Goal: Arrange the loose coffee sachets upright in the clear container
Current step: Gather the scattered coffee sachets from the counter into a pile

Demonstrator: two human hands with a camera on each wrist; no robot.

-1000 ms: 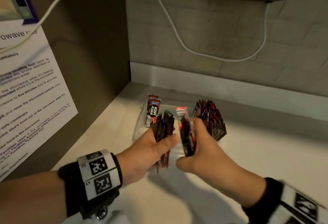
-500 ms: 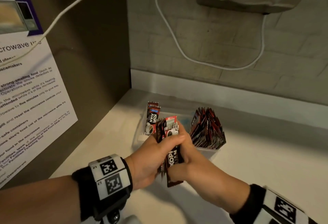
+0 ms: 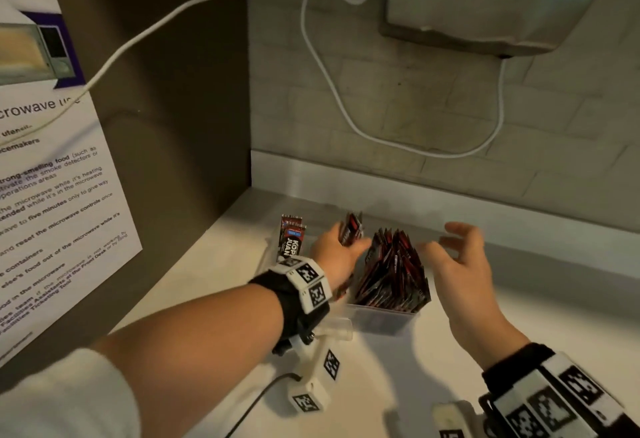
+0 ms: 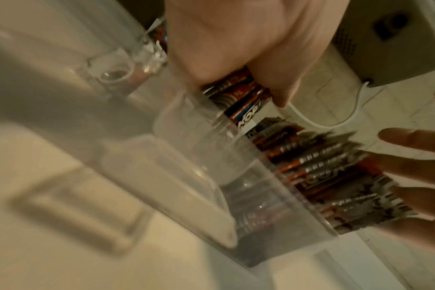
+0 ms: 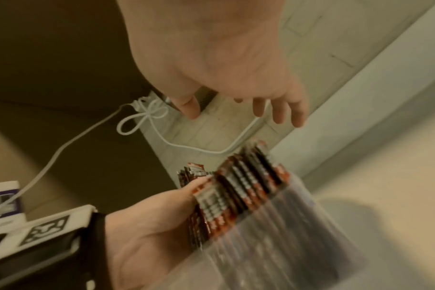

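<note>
The left hand [image 3: 337, 254] is gripping a small bundle of sachets [image 3: 351, 229] near the middle of the head view, fingers and thumb curled round it, with the bundle's long axis standing nearly upright and its top ends poking above the knuckles. Just to the right of it in the frame, the packed sachets [image 3: 391, 267] are already standing on end in the clear container [image 3: 381, 321], fanning out a little at the top, so the bundle is sitting touching or very nearly touching their left flank. That is the relation everything seems to hinge on: the bundle is lying parallel to the standing row and beside it, over the container's emptier left part, so I would judge it only needs lowering and pressing up against the row. The right hand [image 3: 457, 264] is hovering on the far side of the row, right of centre, holding nothing, fingers spread and relaxed, looking ready to brace the row from that side. Further left, a couple of sachets [image 3: 291, 238] are leaning upright at the container's left end. The counter [image 3: 519, 316] is carrying it all.
</note>
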